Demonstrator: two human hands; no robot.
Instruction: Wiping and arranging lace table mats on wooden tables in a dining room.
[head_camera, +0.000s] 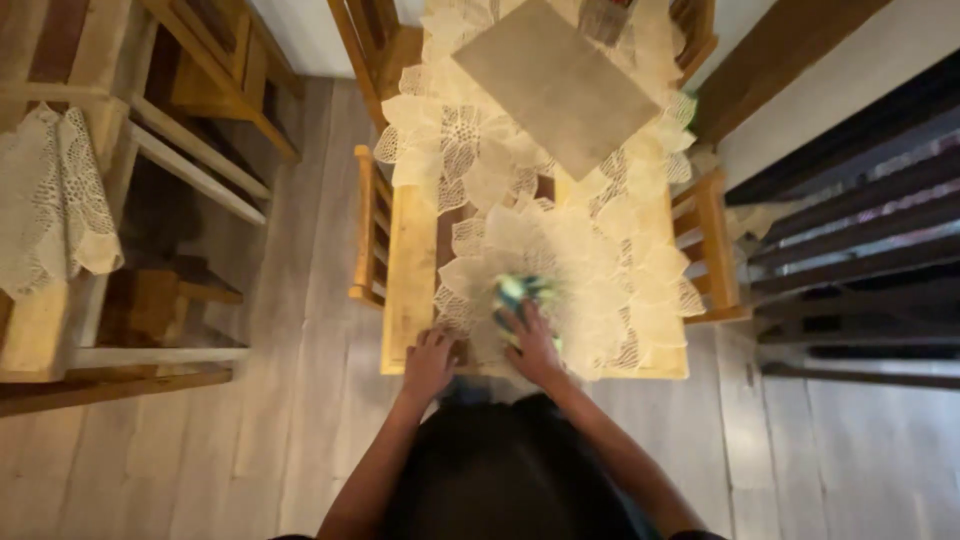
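My right hand presses flat, fingers spread, on a green cloth that lies on the lace mat, at the near end of the wooden table. My left hand rests with fingers curled over the table's near edge, just left of the cloth. A grey board lies at the table's far end, and chairs flank it.

I count two lace doilies on my table, one grey mat, one green cloth, two side chairs
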